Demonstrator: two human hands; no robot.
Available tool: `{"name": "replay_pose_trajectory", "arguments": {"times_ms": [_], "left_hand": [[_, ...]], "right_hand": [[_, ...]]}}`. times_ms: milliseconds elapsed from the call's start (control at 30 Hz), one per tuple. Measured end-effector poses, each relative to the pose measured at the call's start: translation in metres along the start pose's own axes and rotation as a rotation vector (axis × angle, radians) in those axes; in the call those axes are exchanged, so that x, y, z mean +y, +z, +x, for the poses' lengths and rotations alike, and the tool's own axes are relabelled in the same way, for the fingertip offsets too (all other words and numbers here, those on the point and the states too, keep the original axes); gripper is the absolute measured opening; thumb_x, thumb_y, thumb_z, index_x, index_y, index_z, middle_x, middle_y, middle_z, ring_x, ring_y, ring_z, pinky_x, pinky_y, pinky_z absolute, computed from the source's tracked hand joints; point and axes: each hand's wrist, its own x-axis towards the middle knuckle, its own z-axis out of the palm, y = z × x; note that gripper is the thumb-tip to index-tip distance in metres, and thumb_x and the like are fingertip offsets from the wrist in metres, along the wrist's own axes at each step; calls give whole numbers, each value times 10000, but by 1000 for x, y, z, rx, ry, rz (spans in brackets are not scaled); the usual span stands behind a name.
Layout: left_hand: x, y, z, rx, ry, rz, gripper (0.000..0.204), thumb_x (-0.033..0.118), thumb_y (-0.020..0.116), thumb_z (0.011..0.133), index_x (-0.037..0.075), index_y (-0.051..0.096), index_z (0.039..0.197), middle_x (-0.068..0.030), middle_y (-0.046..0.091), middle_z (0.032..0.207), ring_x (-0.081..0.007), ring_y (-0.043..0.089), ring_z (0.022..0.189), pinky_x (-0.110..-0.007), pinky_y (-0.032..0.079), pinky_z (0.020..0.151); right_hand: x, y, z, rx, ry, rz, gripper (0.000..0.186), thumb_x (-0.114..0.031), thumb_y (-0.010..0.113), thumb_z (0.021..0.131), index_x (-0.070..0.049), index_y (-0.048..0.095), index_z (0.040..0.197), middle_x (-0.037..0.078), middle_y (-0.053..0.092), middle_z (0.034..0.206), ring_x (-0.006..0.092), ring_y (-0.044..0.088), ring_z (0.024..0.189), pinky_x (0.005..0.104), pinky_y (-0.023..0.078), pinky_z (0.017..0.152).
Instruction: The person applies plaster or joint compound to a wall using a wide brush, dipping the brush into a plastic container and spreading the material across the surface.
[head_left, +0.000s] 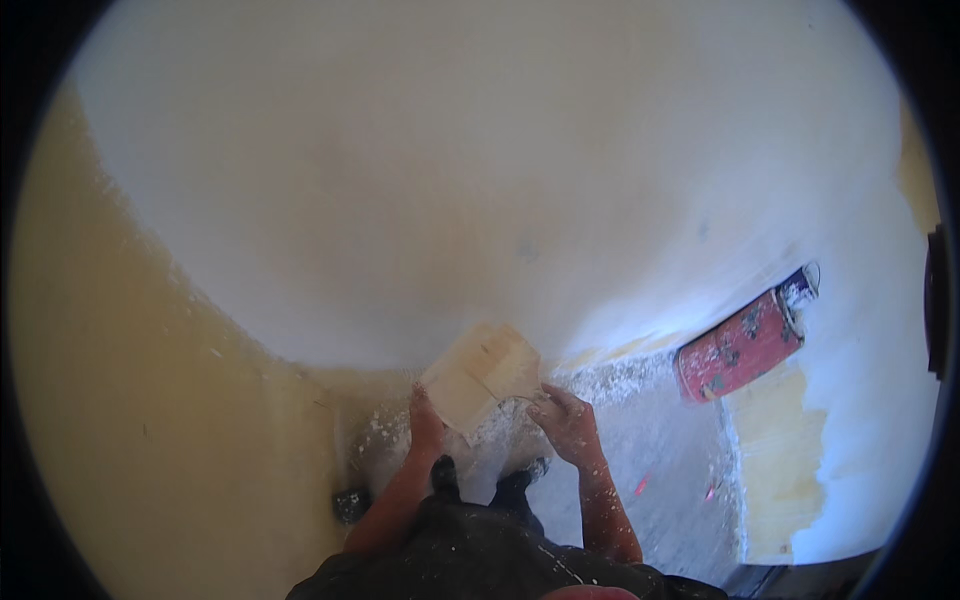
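Note:
A cream-coloured sheet point(470, 385), stiff like sandpaper or thick paper, is held up before my body near the wall. My left hand point(427, 422) grips its lower left edge, with the thumb side against it. At the lower right edge, the bent fingers of my right hand point(567, 424) pinch the sheet. A dark line, like a crease or tear, runs across its right part toward my right hand. White dust speckles my right hand and forearm.
The wall point(480, 220) ahead is coated whitish, with bare yellow wall point(200, 420) at left. On the right stands a worn red drum point(740, 347) with a dark purple container point(798, 288) on top. White powder and red scraps point(642, 485) lie on the grey floor point(640, 440).

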Motion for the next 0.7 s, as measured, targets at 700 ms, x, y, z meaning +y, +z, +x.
{"name": "replay_pose_trajectory", "arguments": {"times_ms": [700], "left_hand": [[-2,-32,-26,84,5,-82,602,443,243,987,-41,335,1333,-174,444,1311,-263,460,1191,-351,373,999]], "right_hand": [[12,30,107,-74,403,1037,200,-173,536,882,23,550,847,10,442,644,70,418,494,204,321,398]]}}
